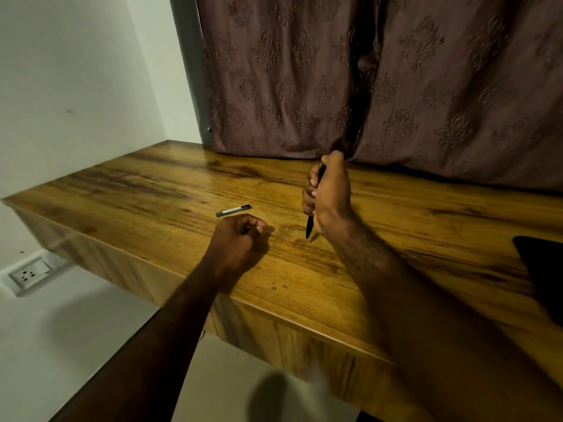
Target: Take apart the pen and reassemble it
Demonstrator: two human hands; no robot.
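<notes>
My right hand (330, 194) grips a black pen body (310, 225) nearly upright above the wooden table (152, 190), its pointed end down and close to the tabletop. Most of the pen is hidden inside the fist. A short dark grey pen part (233, 210) with a pale label lies flat on the table, just beyond my left hand (240, 236). My left hand rests on the table with its fingers curled into a loose fist; whether it holds something small I cannot tell.
A patterned brown curtain (396, 86) hangs behind the table's far edge. A dark flat object (542, 269) lies at the right edge of the table. A white wall socket (29, 275) sits low on the left wall.
</notes>
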